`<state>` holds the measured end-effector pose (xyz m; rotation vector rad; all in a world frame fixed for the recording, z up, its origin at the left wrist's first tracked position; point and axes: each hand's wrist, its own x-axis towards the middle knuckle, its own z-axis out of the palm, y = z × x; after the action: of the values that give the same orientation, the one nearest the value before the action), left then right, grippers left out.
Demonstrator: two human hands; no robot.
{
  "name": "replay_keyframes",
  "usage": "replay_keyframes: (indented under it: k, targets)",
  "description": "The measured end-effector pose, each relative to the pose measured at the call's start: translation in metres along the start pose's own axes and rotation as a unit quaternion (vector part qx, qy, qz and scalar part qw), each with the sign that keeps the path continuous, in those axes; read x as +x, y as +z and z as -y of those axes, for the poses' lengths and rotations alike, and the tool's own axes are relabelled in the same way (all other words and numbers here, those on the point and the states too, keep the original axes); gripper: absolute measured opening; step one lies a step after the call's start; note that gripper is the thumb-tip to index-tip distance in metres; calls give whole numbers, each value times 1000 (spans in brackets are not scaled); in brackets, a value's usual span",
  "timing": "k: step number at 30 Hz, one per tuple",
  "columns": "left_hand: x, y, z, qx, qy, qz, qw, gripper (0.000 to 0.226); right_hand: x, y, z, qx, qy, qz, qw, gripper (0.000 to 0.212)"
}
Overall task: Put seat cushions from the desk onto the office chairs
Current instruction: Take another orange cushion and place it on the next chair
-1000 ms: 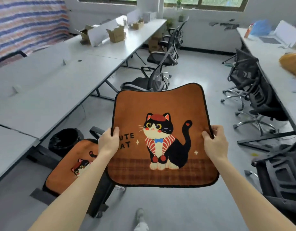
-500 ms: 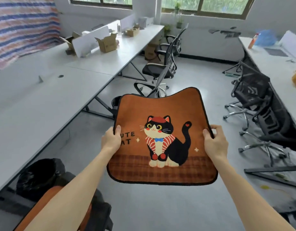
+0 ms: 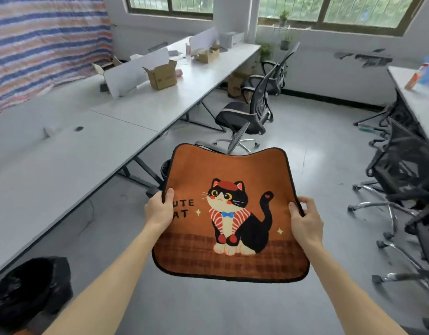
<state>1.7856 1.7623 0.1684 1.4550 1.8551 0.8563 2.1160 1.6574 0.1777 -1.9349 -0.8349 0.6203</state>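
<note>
I hold an orange seat cushion (image 3: 232, 170) printed with a black-and-white cat flat in front of me, above the grey floor. My left hand (image 3: 159, 209) grips its left edge, thumb on top. My right hand (image 3: 305, 221) grips its right edge the same way. Just beyond the cushion's far edge stands a black mesh office chair (image 3: 247, 114) with a bare seat, pulled up to the long white desk (image 3: 87, 146) on the left. Another black chair (image 3: 274, 71) stands farther back along the same desk.
A black-lined waste bin (image 3: 27, 291) sits at the lower left under the desk. Cardboard boxes (image 3: 161, 74) stand on the desk. Several black chairs (image 3: 409, 180) with chrome bases crowd the right side by a second white desk (image 3: 416, 97). Grey floor runs between the rows.
The view has moved forward along the aisle. The chair with an orange cushion at lower left has dropped out of view, and the bare chair ahead is nearer. Both hands keep their grip.
</note>
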Motion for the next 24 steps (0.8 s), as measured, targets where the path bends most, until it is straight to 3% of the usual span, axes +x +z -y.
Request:
replay_keyframes:
  k: [8,15,18,24]
  targets:
    - [84,54,-23,9,-79,-26,996,44,164,45,33,-107,-36,95,989,19]
    - [161,103,-17,22,-135,-26,990,47,285,103,68,-236,-104,111,960,25]
    - [199,125,-7,33,-181,-9,983,47,335,139,99,-295,-162,107,935,28]
    - [262,152,-1,80,-260,47,961,40,405,218,149,-401,-308,150,850,25]
